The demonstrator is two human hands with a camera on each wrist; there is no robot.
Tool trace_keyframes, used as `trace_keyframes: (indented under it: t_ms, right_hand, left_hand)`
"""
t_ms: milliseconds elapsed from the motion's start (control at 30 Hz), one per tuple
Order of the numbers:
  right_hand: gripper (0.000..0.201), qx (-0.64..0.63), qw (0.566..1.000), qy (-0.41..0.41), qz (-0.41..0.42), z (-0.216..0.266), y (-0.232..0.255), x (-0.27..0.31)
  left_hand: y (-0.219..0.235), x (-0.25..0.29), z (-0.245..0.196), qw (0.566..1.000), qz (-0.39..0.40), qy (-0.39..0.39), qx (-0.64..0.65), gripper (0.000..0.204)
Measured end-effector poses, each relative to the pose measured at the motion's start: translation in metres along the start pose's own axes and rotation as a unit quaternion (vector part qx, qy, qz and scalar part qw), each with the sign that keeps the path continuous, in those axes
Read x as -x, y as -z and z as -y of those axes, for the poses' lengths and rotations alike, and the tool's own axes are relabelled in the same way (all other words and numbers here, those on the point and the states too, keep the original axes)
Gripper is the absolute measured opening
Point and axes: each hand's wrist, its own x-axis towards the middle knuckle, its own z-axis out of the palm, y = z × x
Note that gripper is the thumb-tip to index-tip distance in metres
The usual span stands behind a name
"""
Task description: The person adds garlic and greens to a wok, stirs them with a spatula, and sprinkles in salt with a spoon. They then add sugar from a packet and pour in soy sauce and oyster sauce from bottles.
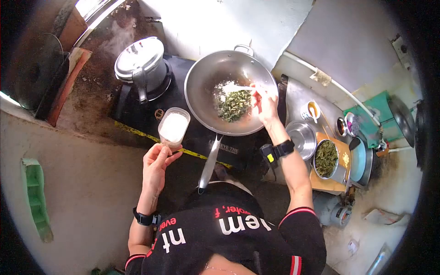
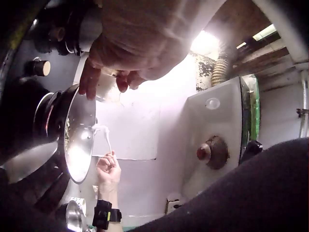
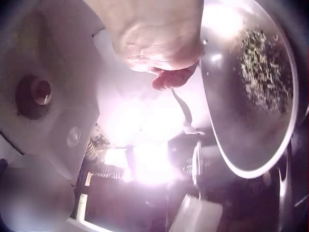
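My left hand (image 1: 155, 167) grips a small clear tub of white powder (image 1: 174, 127) left of the wok, thumb and fingers at its near end. Over the wok (image 1: 201, 87), my right hand (image 1: 265, 106) pinches the handle of a white spoon (image 1: 236, 87). Chopped dark green leaves (image 1: 233, 105) lie in the wok's bottom, with white bits at their upper left edge. In the left wrist view the spoon (image 2: 107, 137) is held up beside the wok's rim; in the right wrist view the spoon (image 3: 183, 108) points away from the leaves.
A steaming pressure cooker (image 1: 140, 59) stands at the stove's left. The wok's handle (image 1: 209, 165) points toward my body. On the right are a metal bowl (image 1: 301, 140), a bowl of greens (image 1: 326, 158), a cutting board (image 1: 343, 151) and a cup (image 1: 310, 111).
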Motion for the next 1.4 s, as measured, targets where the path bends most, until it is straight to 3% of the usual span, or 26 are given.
trace_keyframes:
  t_ms: [167,233,300,367,400,467,500,567,633,767,833,1233,1300,1400]
  right_hand:
    - [0.014,0.105,0.994,0.037,-0.01,-0.015,0.031,-0.028]
    - [0.012,0.2,0.978,0.058,-0.023,-0.018,0.038,-0.038]
    - [0.012,0.186,0.982,0.026,-0.017,-0.014,0.034,-0.035]
    - [0.013,0.318,0.942,0.081,0.069,-0.009,0.026,-0.031]
    - [0.013,0.318,0.943,0.078,0.065,-0.007,0.023,-0.022]
    - [0.015,0.476,0.85,0.21,0.085,0.01,0.007,-0.014]
    - [0.015,0.476,0.85,0.208,0.088,0.023,-0.004,-0.004]
    - [0.016,0.302,0.924,0.227,0.05,0.046,-0.033,0.023]
    - [0.018,0.13,0.974,0.145,0.115,0.062,-0.058,0.056]
    - [0.02,0.157,0.954,0.02,0.257,0.059,-0.089,0.101]
    - [0.02,0.152,0.949,-0.012,0.277,0.046,-0.093,0.103]
    - [0.022,0.132,0.946,-0.075,0.287,0.019,-0.096,0.107]
    - [0.021,0.076,0.962,-0.121,0.234,0.011,-0.093,0.103]
    - [0.022,0.045,0.969,-0.116,0.212,0.007,-0.086,0.093]
  left_hand:
    - [-0.002,0.001,-0.002,1.0,0.019,0.003,-0.006,0.016]
    - [-0.005,0.0,0.0,1.0,0.023,0.003,0.001,0.016]
    - [-0.007,0.0,0.001,1.0,0.029,0.007,-0.008,0.014]
    - [-0.013,-0.003,0.001,0.999,0.032,0.008,0.0,0.014]
    - [-0.013,-0.002,0.001,0.999,0.039,0.014,0.002,0.014]
    - [-0.011,-0.005,0.004,0.999,0.047,0.009,0.011,0.013]
    - [-0.009,-0.004,0.007,0.998,0.053,0.012,0.018,0.013]
    - [-0.004,-0.004,0.01,0.998,0.061,0.013,0.008,0.014]
    - [-0.004,-0.005,0.008,0.998,0.066,0.006,-0.002,0.014]
    - [-0.006,-0.004,0.003,0.995,0.098,0.012,0.004,0.017]
    - [-0.004,-0.003,0.004,0.993,0.115,0.006,0.007,0.017]
    - [-0.011,-0.002,-0.005,0.993,0.078,0.085,0.014,0.017]
    - [-0.011,-0.002,-0.001,0.994,0.075,0.078,0.008,0.018]
    - [-0.009,-0.003,0.003,0.995,0.076,0.067,0.007,0.02]
